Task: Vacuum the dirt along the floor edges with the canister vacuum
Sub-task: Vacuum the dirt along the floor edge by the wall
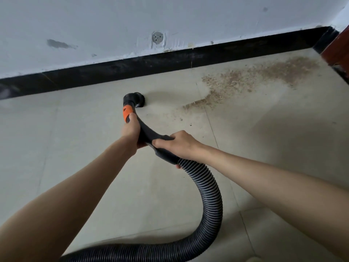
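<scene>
Both hands wrap the curved handle (149, 133): left hand (131, 130) up front just behind the orange collar (127, 112) to steer, right hand (178, 143) at the rear by the ribbed hose (209, 195) to take its weight. Nozzle (135, 100) sits on the floor (75, 138) nr the black skirting (132, 65). Dirt (255, 76) lies to its right, along the edge, prob. next.

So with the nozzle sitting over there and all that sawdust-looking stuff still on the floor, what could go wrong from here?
1. The nozzle sits left of the dirt, so a sweep that stops short may leave the stretch near the baseboard and the far corner.
2. The hose loops behind the hands; dragged along, it could smear the thin trail nearest the nozzle.
3. The left hand and right hand grip close together on the bent handle, so a long reach may lift the nozzle.
</scene>
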The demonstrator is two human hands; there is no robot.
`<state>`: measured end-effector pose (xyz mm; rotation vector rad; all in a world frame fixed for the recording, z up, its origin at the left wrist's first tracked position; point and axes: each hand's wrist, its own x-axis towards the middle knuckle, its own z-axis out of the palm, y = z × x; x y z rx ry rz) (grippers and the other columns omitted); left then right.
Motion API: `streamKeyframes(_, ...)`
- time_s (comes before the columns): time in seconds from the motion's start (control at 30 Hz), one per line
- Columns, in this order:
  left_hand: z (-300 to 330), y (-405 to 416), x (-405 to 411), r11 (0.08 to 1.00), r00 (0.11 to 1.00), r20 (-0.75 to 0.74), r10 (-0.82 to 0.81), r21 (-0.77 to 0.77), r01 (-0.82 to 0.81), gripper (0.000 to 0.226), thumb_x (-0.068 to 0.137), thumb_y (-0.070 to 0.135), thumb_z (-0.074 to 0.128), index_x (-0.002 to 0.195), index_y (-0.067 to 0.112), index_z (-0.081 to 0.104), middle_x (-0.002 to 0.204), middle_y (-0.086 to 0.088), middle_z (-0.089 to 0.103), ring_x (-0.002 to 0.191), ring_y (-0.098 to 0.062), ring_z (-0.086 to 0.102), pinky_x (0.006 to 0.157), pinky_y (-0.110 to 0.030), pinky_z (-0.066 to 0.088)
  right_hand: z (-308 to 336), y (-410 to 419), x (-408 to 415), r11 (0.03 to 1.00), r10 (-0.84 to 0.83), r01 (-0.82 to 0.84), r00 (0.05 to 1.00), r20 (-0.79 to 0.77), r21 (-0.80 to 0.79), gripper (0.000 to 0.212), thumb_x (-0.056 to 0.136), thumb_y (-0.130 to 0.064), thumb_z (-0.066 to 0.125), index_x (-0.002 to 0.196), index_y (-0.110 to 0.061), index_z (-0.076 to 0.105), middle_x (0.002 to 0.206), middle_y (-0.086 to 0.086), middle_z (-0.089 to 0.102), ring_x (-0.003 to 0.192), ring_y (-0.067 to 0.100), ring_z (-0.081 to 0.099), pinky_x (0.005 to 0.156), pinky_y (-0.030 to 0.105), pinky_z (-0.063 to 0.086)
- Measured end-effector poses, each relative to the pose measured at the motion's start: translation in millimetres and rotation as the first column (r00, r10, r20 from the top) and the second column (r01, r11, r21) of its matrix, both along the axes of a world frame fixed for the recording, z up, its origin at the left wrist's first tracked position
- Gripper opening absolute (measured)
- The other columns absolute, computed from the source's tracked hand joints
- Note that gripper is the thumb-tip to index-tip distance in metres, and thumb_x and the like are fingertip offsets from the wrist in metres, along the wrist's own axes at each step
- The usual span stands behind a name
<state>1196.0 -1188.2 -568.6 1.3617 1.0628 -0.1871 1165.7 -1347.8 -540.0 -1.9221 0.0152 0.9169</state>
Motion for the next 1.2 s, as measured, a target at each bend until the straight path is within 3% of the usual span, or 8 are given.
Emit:
streamKeyframes(0.1, -2.9, 15.6, -15.8, 0.999, 1.000, 0.013, 0.016, -0.041, -0.015, 0.074, 0.091, 0.068, 0.035, 0.141, 0.013, 0.036, 0.109, -0.010, 0.052, 0.093, -0.031, 0.055, 0.073, -0.044, 0.051, 0.4, 10.4, -18.3, 0.999, 0.045, -0.045, 0.999, -0.020, -0.011, 0.052, 0.067, -0.056, 0.069, 0.083, -0.007, 0.066, 0.065, 0.005, 0.064, 0.047, 0.023, 0.061, 0.049, 0.029, 0.054)
streamKeyframes(0.2, -2.6, 19.4, -25.9, 0.997, 1.000, 0.005, 0.007, -0.075, -0.006, 0.074, 0.090, 0.069, 0.035, 0.139, 0.013, 0.036, 0.114, -0.011, 0.053, 0.096, -0.030, 0.057, 0.077, -0.045, 0.051, 2.3, 10.0, -35.6, 0.998, 0.056, -0.055, 0.997, -0.057, 0.007, 0.049, 0.070, -0.053, 0.069, 0.084, -0.006, 0.064, 0.065, 0.005, 0.062, 0.048, 0.023, 0.061, 0.049, 0.029, 0.052)
streamKeyframes(0.37, -4.3, 10.6, -42.9, 0.997, 1.000, -0.018, -0.016, -0.073, 0.015, 0.056, 0.090, 0.068, 0.034, 0.111, 0.015, 0.036, 0.091, -0.017, 0.060, 0.082, -0.034, 0.065, 0.067, -0.041, 0.055, 5.7, -2.7, -59.9, 0.996, 0.090, -0.087, 0.989, -0.114, 0.024, 0.049, 0.078, -0.047, 0.068, 0.093, 0.000, 0.063, 0.065, 0.011, 0.063, 0.051, 0.026, 0.062, 0.049, 0.030, 0.051)
streamKeyframes(0.47, -13.2, 6.5, -59.4, 0.999, 0.998, -0.053, -0.025, -0.048, 0.023, 0.062, 0.088, 0.073, 0.031, 0.111, 0.016, 0.036, 0.104, -0.020, 0.062, 0.091, -0.038, 0.066, 0.077, -0.047, 0.056, 4.8, -6.8, -68.8, 0.991, 0.135, -0.135, 0.982, -0.132, 0.008, 0.051, 0.080, -0.046, 0.069, 0.098, 0.001, 0.066, 0.075, 0.010, 0.064, 0.062, 0.025, 0.063, 0.061, 0.035, 0.054)
streamKeyframes(0.6, -17.2, 10.7, -70.1, 0.998, 0.998, -0.070, -0.007, -0.061, 0.003, 0.063, 0.087, 0.074, 0.031, 0.113, 0.017, 0.037, 0.109, -0.019, 0.061, 0.098, -0.038, 0.064, 0.086, -0.051, 0.055, 4.2, -1.0, -71.7, 0.975, 0.202, -0.206, 0.978, -0.048, -0.083, 0.042, 0.083, -0.056, 0.063, 0.079, -0.014, 0.060, 0.077, -0.001, 0.062, 0.069, 0.014, 0.059, 0.063, 0.026, 0.045)
streamKeyframes(0.73, -10.8, 8.9, -65.1, 0.995, 0.998, -0.052, -0.019, -0.098, 0.013, 0.064, 0.088, 0.073, 0.031, 0.115, 0.015, 0.037, 0.113, -0.018, 0.059, 0.103, -0.038, 0.062, 0.088, -0.050, 0.054, 7.8, 7.3, -64.2, 0.944, 0.287, -0.264, 0.953, 0.097, -0.199, 0.043, 0.089, -0.061, 0.055, 0.074, -0.020, 0.052, 0.073, -0.008, 0.057, 0.066, 0.007, 0.054, 0.056, 0.024, 0.038)
streamKeyframes(1.07, -8.4, -38.4, -48.2, 0.975, 0.978, -0.062, -0.200, -0.113, 0.192, 0.073, 0.091, 0.066, 0.029, 0.129, 0.005, 0.043, 0.120, -0.021, 0.059, 0.106, -0.039, 0.061, 0.088, -0.051, 0.053, 0.1, -16.3, -71.8, 0.903, 0.283, -0.172, 0.927, 0.245, -0.393, 0.045, 0.092, -0.063, 0.040, 0.087, -0.020, 0.051, 0.086, 0.002, 0.069, 0.081, 0.025, 0.066, 0.073, 0.037, 0.053)
streamKeyframes(1.2, -8.6, -41.3, -47.4, 0.977, 0.978, -0.044, -0.204, -0.072, 0.201, 0.068, 0.093, 0.062, 0.030, 0.125, 0.005, 0.047, 0.115, -0.018, 0.062, 0.103, -0.034, 0.062, 0.086, -0.047, 0.055, 2.2, -12.3, -60.8, 0.896, 0.328, -0.223, 0.915, 0.234, -0.385, 0.034, 0.094, -0.051, 0.043, 0.082, -0.019, 0.046, 0.083, 0.003, 0.065, 0.080, 0.026, 0.064, 0.065, 0.034, 0.047)
